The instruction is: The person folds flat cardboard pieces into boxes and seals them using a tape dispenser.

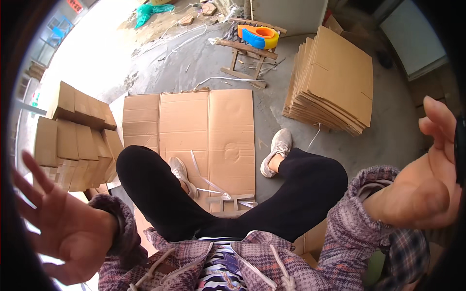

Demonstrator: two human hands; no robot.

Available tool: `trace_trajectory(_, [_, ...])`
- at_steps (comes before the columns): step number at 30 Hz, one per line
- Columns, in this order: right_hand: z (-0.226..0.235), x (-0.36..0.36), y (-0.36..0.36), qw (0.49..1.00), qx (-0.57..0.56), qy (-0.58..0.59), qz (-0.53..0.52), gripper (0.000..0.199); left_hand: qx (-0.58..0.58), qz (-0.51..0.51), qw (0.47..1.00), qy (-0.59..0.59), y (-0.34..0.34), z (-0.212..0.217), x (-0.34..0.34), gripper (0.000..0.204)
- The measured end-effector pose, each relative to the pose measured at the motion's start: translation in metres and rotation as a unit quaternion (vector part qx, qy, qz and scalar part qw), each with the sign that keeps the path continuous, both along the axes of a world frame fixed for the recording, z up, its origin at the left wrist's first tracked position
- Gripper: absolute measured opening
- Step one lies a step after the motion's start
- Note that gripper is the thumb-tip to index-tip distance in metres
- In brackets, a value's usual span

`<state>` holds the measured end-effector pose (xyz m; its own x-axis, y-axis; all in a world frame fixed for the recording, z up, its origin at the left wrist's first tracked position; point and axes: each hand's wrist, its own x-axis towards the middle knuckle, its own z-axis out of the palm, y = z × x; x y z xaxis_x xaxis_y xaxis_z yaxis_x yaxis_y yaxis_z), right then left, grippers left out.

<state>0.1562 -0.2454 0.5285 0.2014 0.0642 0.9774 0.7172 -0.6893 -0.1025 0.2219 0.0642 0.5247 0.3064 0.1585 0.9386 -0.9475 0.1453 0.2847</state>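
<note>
My left hand (68, 225) is raised at the left edge, its fingers spread and nothing in it. At the right edge my right hand (420, 179) is also up, fingers apart, with no held thing visible. A dark shape beside it at the rim is too cut off to name. Below and between my hands, a flattened cardboard sheet (184, 121) lies on the floor, one shoe on it. Nearest my left hand are stacked closed cardboard boxes (77, 140). Beyond my right hand stands a pile of flat folded cartons (335, 77).
A low wooden stool (250, 53) ahead carries an orange, yellow and blue tape dispenser (258, 36). White strapping (204, 177) lies loose on the cardboard. A green plastic bag (145, 14) and rubble lie farther off. A pale panel (412, 36) stands at the far right.
</note>
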Motion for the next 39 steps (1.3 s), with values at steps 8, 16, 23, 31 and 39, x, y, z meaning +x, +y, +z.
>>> trace_trajectory(8, [-0.196,0.032,-0.245,0.765,0.201,0.463,-0.401,0.048,0.498,-0.156,0.770,0.367,-0.097,-0.207,0.019,0.038])
trace_trajectory(16, [-0.290,0.031,-0.336,0.579,0.175,0.620,-0.500,0.063,0.388,-0.126,0.861,0.304,-0.323,-0.296,0.123,0.048])
trace_trajectory(23, [-0.255,0.019,-0.301,0.610,0.192,0.568,-0.518,0.057,0.495,-0.100,0.755,0.419,-0.373,-0.301,0.111,0.071])
trace_trajectory(31, [-0.243,-0.017,-0.305,0.657,0.500,0.472,-0.309,0.039,0.277,-0.077,0.837,0.465,-0.323,-0.281,0.082,0.043])
trace_trajectory(39, [-0.174,-0.033,-0.206,0.731,0.465,0.464,-0.185,0.033,0.164,-0.435,0.693,0.552,-0.219,-0.183,0.071,0.045])
